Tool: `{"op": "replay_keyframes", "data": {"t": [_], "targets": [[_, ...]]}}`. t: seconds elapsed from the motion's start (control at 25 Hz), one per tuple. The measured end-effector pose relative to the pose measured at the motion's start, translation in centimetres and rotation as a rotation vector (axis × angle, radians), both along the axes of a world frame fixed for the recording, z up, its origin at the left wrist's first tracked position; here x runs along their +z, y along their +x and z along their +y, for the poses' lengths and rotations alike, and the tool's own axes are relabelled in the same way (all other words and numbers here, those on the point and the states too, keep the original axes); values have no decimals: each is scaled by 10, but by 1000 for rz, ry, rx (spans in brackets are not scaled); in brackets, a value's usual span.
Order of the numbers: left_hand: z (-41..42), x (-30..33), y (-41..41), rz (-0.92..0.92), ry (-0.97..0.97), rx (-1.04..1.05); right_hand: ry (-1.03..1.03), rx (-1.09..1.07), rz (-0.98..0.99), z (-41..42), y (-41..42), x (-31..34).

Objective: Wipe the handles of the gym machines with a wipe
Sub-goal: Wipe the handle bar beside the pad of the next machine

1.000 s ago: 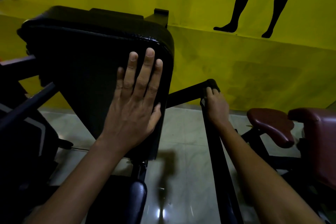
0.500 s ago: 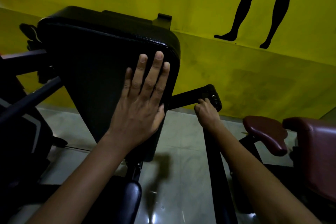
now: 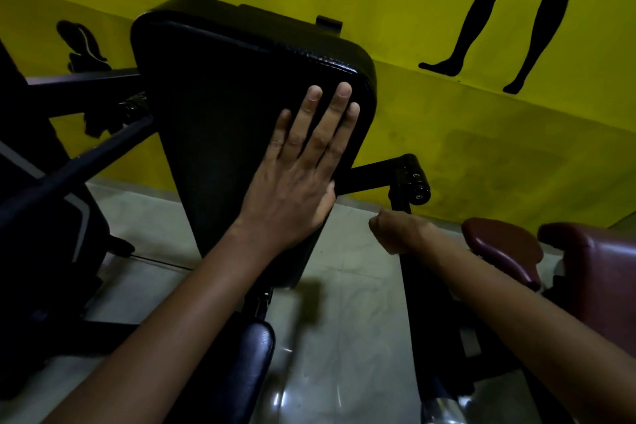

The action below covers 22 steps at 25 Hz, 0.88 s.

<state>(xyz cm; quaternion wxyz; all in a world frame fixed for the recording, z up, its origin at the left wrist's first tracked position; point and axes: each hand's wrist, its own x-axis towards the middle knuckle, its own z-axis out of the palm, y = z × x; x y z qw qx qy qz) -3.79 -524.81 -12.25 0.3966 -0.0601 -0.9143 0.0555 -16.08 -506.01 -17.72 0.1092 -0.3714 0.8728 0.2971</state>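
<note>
My left hand (image 3: 299, 175) lies flat with straight fingers on the black backrest pad (image 3: 223, 96) of a gym machine. My right hand (image 3: 401, 232) is curled round the black handle bar (image 3: 418, 313), just below its elbow joint (image 3: 411, 179). The bar runs from that joint down toward the lower edge of the view. No wipe shows; whatever lies inside the fist is hidden by the fingers and the dim light.
Dark frame bars (image 3: 69, 175) cross the left side. A black roller pad (image 3: 254, 365) sits below the backrest. Maroon seat pads (image 3: 499, 248) stand at the right. Behind is a yellow wall with a black leg silhouette (image 3: 509, 10); pale tiled floor (image 3: 344, 337) lies below.
My right hand has slid down the handle bar from the elbow joint toward me, uncovering the joint. My left hand stays flat on the pad.
</note>
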Motion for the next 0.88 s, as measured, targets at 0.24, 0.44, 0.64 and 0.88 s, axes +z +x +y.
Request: {"op": "replay_keyframes", "data": {"t": [0.24, 0.44, 0.64, 0.88], "targets": [[1, 1, 1, -5, 7, -4, -91, -113, -83, 16, 15, 16], [3, 2, 2, -11, 16, 0, -39, -78, -193, 13, 33, 20], [3, 3, 3, -12, 10, 5, -15, 15, -176, 20, 67, 27], [5, 3, 3, -22, 23, 6, 107, 107, -188, 15, 85, 34]]}}
